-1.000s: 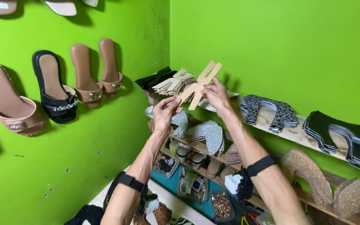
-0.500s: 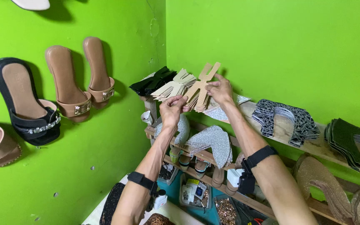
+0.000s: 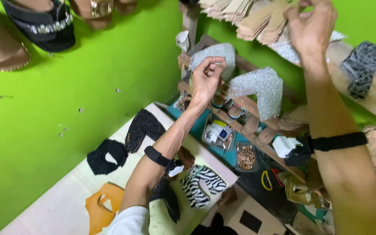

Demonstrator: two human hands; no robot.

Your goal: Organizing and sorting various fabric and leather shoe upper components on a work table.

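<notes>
stack: tan card cutouts (image 3: 257, 19) on upper shelf (image 3: 283, 45), light, bendy; pinch near edges
right hand (image 3: 312, 28): fingers curled at stack, grip unclear
left hand (image 3: 206, 78): fingers pinched together by silver glitter piece (image 3: 214, 54)

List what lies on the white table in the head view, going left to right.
On the white table: black cutout, orange cutout, black glitter piece, zebra-striped piece. Above them, the left hand reaches for a silver glitter piece.
</notes>
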